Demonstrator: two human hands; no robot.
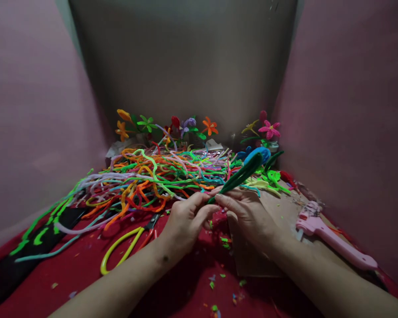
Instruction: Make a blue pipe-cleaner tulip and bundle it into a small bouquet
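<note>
Watching remotely, I had both hands over a red-topped table (172, 293), holding a long, dark green fuzzy leaf shape (243, 173) that tilted up to the right. The left hand (183, 223) had its fingers pinched closed at the lower end, and the right hand (254, 218) gripped just above, thumb pressed down, basically no gap (couldn't tell if the blue fuzzy piece (263, 153) behind was attached). A messy heap of multicoloured fuzzy pipe cleaners (146, 172) lay beyond, yellow-handled scissors (106, 251) near my left forearm, a pink plastic glue gun (338, 243) off right.
</note>
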